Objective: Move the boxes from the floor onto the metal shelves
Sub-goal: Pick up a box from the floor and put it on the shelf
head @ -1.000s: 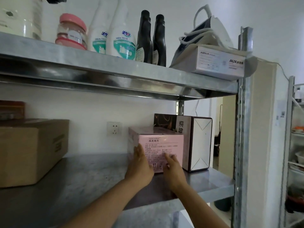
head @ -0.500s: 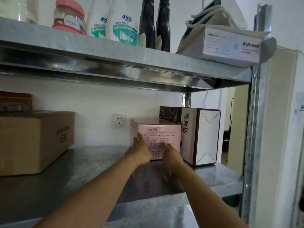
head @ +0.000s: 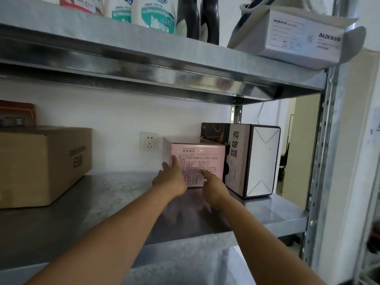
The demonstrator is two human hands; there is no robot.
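A pink box (head: 202,156) stands on the middle metal shelf (head: 115,194), near the back wall, right beside a black-and-white box (head: 253,159). My left hand (head: 171,179) lies flat against the pink box's front left corner, fingers spread. My right hand (head: 213,185) presses its fingertips on the lower front face. Neither hand wraps around the box. A large brown carton (head: 41,163) sits at the left end of the same shelf.
The upper shelf (head: 144,58) carries cleaner bottles (head: 156,15), two dark bottles (head: 198,19) and a white AUX box (head: 304,38) with an iron. A wall socket (head: 149,141) is behind the pink box. A steel upright (head: 327,161) frames the right side.
The pink box has slid further back on the shelf toward the wall, with both hands pushing on its front. The camera has come closer.
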